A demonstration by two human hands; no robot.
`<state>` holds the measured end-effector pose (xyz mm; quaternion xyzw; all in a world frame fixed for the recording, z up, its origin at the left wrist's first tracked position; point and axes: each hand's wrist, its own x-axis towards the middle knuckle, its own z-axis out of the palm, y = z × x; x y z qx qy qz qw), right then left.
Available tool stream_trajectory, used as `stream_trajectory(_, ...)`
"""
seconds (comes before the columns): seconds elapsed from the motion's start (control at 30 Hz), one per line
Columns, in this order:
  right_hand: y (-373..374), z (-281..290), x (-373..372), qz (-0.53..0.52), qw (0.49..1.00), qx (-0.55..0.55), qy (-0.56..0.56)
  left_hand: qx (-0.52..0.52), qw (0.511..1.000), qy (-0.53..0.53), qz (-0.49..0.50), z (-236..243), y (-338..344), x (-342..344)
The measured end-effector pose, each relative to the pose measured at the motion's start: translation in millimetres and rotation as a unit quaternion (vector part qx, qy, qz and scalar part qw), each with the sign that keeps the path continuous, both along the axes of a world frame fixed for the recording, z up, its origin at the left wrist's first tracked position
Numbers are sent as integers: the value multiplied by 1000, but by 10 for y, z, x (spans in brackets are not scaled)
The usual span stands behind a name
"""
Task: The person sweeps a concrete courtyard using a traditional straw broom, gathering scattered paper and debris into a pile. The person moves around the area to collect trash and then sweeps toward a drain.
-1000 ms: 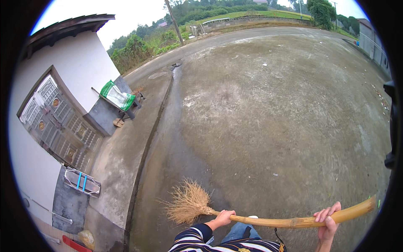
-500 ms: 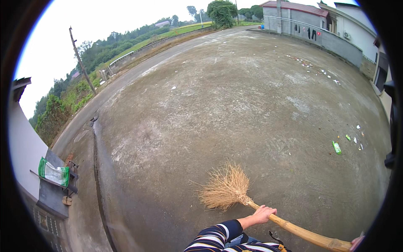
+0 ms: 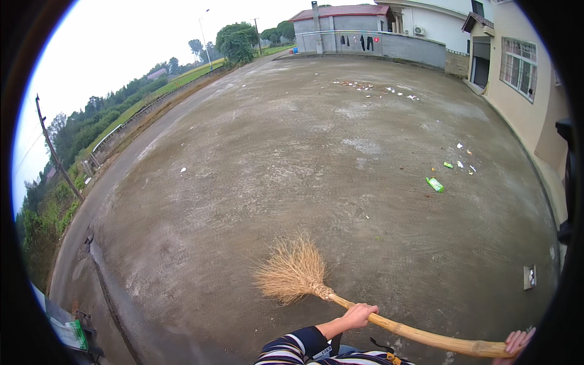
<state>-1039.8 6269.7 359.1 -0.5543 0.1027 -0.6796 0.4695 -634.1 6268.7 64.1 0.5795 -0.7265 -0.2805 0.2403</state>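
Observation:
A straw broom [image 3: 293, 267] with a long, thick bamboo-like handle slants across the lower part of the view. Its fanned bristles point to the far left, low over or on the concrete; whether they touch it I cannot tell. My left hand [image 3: 359, 315] is closed around the handle a short way behind the bound neck. At the butt end, near the lower right rim, my right hand [image 3: 518, 342] grips the handle, its palm partly hidden. A dark striped sleeve covers my left arm.
Wet-looking concrete [image 3: 255, 182] stretches ahead. A green wrapper [image 3: 435, 184] lies to the right with small scraps. Farther off is scattered litter [image 3: 365, 88]. At the right are a small dustpan-like tray [image 3: 530, 277] and a house wall [image 3: 517, 115]. A drain channel [image 3: 112, 304] runs at left.
The view has turned to the right, so the yard, litter and buildings sit farther left. More of my right hand and the tray now show. Both hands keep holding the broom.

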Motion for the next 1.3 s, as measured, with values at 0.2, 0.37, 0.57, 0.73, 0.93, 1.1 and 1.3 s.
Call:
stream_trajectory(0.2, -525, -627, 420, 64, 993, 101, 8, 143, 983, -18, 113, -354, 946, 262)
stream_trajectory(0.37, -940, -878, 1078, 183, 960, 202, -60, 201, 937, -53, 282, -688, 1976, 271)
stream_trajectory(0.57, -1047, -1196, 2227, 388, 877, 284, -5, 296, 832, -50, 467, -744, 3151, -78)
stream_trajectory(0.73, -815, -1639, 3041, 497, 786, 363, 65, 375, 738, 1, 561, -681, 4008, -697)
stream_trajectory(0.93, -40, -2189, 3760, 609, 654, 418, 164, 422, 623, 32, 658, -697, 4859, -1506)
stream_trajectory(1.1, 645, -2554, 4489, 682, 557, 419, 223, 426, 557, 151, 696, -1028, 5242, -1590)
stream_trajectory(1.3, 1924, -2527, 5759, 736, 493, 389, 254, 393, 487, 252, 738, -1264, 5765, -1397)
